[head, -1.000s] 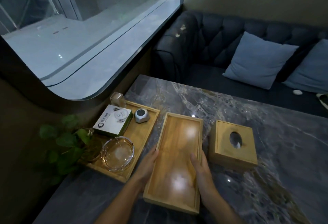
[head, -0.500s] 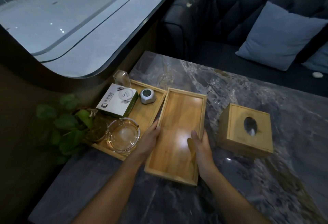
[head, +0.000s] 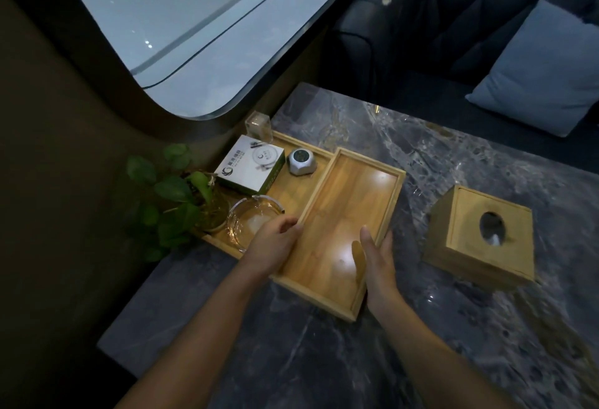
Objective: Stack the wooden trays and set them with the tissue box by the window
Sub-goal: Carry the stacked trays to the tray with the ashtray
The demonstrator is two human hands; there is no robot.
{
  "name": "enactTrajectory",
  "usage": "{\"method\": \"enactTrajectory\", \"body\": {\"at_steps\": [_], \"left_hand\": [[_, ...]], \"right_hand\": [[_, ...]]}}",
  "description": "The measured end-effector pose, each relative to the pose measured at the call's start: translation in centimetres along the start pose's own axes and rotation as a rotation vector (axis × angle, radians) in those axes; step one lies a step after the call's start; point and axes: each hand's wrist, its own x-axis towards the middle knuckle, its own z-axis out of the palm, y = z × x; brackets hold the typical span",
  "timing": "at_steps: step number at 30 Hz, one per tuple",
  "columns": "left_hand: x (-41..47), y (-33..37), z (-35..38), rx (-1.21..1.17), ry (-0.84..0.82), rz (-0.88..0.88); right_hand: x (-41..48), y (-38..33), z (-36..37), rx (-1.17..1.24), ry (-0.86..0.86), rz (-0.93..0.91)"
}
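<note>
A single head-worn wide-angle camera looks forward and steeply down from above the near edge of the marble table (head: 437,162). It faces the window (head: 201,26) at upper left and the sofa (head: 453,19) at upper right. Both forearms enter from the bottom edge, close to the lens.

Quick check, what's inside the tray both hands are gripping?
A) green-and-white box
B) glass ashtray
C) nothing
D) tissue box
C: the empty wooden tray, gripped by the left hand and right hand, shows only bare wood; the glass ashtray and green-and-white box sit in the other tray.
</note>
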Motion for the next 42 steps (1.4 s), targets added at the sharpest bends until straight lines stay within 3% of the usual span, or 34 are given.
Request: {"method": "enactTrajectory", "body": {"at_steps": [6, 10, 12, 14, 18, 23, 35, 39, 42], "left_hand": [[-1.3, -1.3, -1.2, -0.066, 0.215, 0.080], [-3.0, -2.9, -1.6, -0.221, 0.442, -0.079], [-3.8, -3.7, -1.6, -0.355, 0.340, -0.277], [-4.4, -4.0, -1.4, -0.367, 0.138, -0.471], [-4.7, -4.4, -0.6, -0.450, 0.000, -0.634], [-4.4, -4.4, -0.5, -0.678, -0.012, -0.649], [-4.2, -4.5, -0.2, -0.822, 0.049, -0.633], [-4.2, -4.1, -0.9, -0.611, -0.018, -0.655], [-4.4, -2.8, -2.4, -0.292, -0.071, -0.600]], "right_hand": [[0.0, 0.0, 0.0, 0.025, -0.022, 0.019], [0.4, -0.3, -1.2, 0.061, -0.052, 0.077], [1.1, -0.9, -1.6, 0.036, -0.037, 0.068], [2.4, -1.6, -1.7, -0.002, -0.013, 0.059], [5.4, -2.9, -1.5, -0.130, 0.035, 0.076], [8.6, -4.4, -1.4, -0.140, 0.039, 0.104], [10.4, -5.0, -0.8, -0.026, 0.005, 0.148], [10.3, -5.3, -0.8, -0.101, 0.018, 0.108], [10.1, -6.1, -0.7, -0.366, 0.072, -0.020]]}}
